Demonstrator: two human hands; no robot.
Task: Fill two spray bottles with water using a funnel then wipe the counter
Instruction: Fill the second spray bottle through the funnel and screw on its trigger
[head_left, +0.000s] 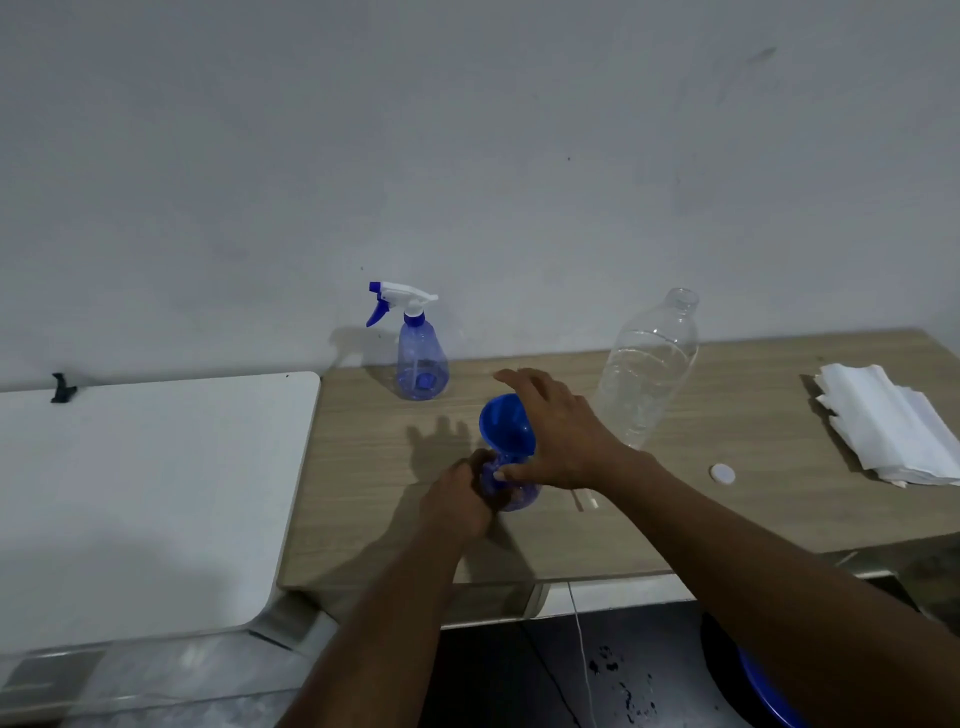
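Observation:
A blue funnel (503, 423) sits in the neck of an open blue spray bottle (511, 491) at the middle of the wooden counter (675, 509). My left hand (460, 501) grips that bottle's body from the left. My right hand (558, 428) lies against the funnel's right side, thumb near the bottle's neck, fingers spread and fairly straight. A second blue spray bottle (421, 358) with its white trigger head on stands by the wall. A large clear plastic bottle (649, 369), uncapped and holding water, stands to the right.
A white bottle cap (722, 473) lies on the counter right of my forearm. A stack of white paper towels (888, 423) is at the far right. A white board-like surface (156, 499) adjoins the counter on the left. The floor below is dark.

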